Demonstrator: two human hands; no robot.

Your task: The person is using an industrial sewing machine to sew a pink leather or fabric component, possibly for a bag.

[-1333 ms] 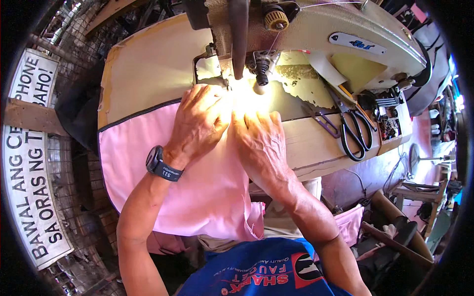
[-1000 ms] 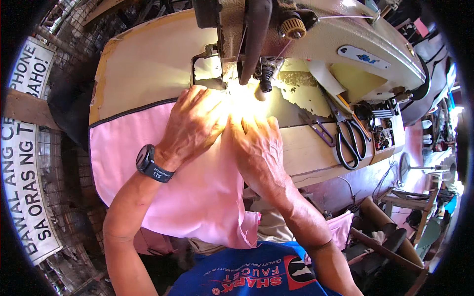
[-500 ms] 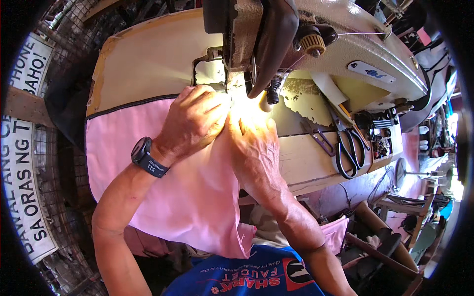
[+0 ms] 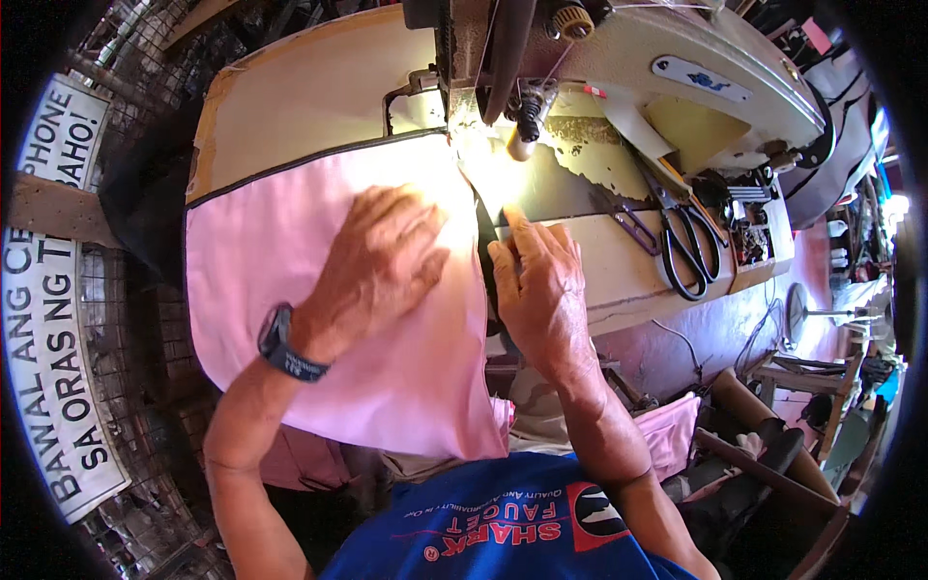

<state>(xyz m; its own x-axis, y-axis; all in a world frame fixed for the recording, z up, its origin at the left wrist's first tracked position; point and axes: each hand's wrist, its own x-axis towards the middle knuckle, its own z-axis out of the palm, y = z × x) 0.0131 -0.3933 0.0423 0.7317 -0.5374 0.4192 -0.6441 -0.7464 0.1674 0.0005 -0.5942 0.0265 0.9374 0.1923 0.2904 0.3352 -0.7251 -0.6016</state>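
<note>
A pink fabric panel (image 4: 280, 242) with dark binding along its far edge lies under the needle area of a sewing machine (image 4: 619, 58), where bright lamp glare hides the presser foot. My left hand (image 4: 382, 256) rests on the panel with its fingers loosely bent and apart. A dark watch is on that wrist. Beside the panel's right edge, my right hand (image 4: 541, 285) has its fingers spread, the index finger pointing toward the machine. Its thumb is by a dark strip (image 4: 485, 246) running along that edge; whether it presses the strip I cannot tell.
To the right on the table lie large black-handled scissors (image 4: 688, 256), small thread snips (image 4: 635, 230) and a tray of small parts (image 4: 759, 237). Signs (image 4: 68, 319) hang on wire mesh at left. A fan (image 4: 797, 314) stands beyond the table's right end.
Both hands have drawn back from the needle area toward me. My left hand has loosened from its closed grip; the right has shifted right, off the panel, uncovering the dark strip.
</note>
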